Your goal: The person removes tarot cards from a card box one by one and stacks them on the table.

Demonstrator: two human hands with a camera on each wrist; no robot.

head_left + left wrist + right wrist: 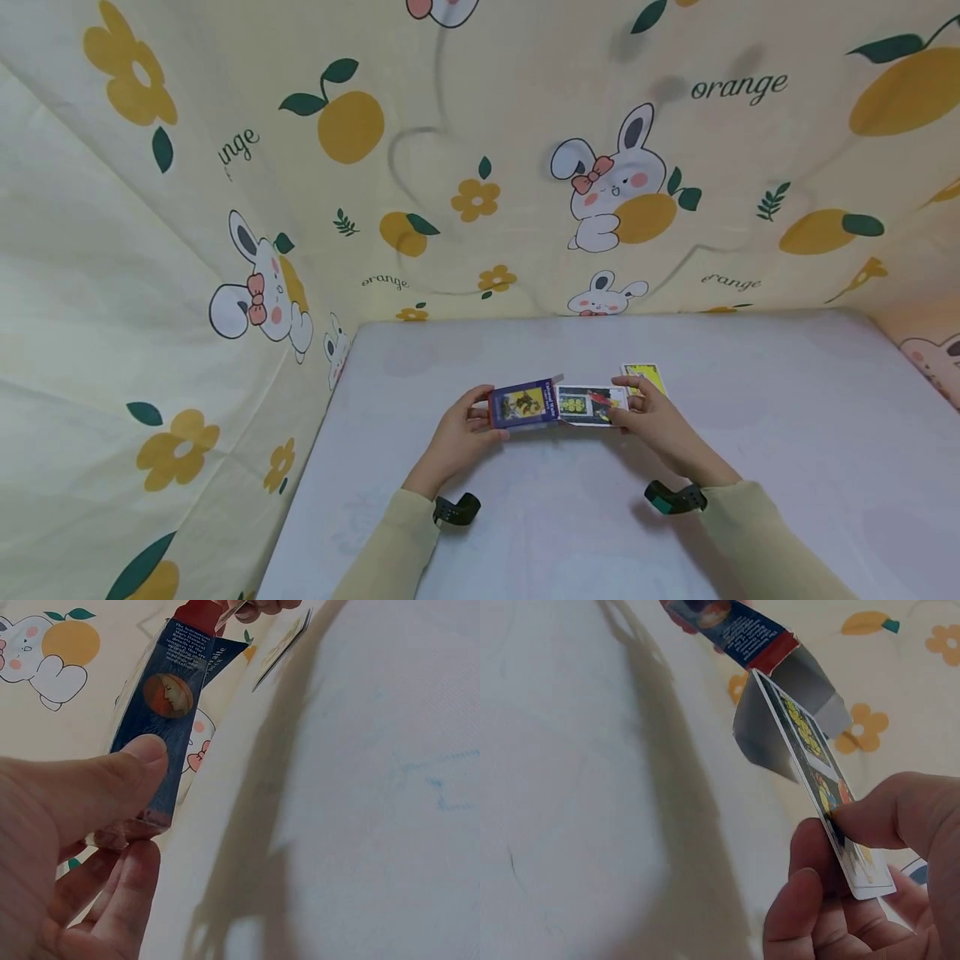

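Left hand point(459, 435): grips a dark-blue rectangular cardboard box point(522, 404)
Right hand point(664, 427): pinches a white-bordered printed card point(576, 406) at the box's open end
Box, card: above white tabletop point(555, 517)
Yellow rectangular card point(645, 373): beyond right hand

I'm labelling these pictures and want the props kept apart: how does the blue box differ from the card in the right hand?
The blue box is thick; the card is thin and flat. The box is mostly blue, while the card has a white border. The left hand grips the box; the right hand pinches the card. Both bear printed pictures.
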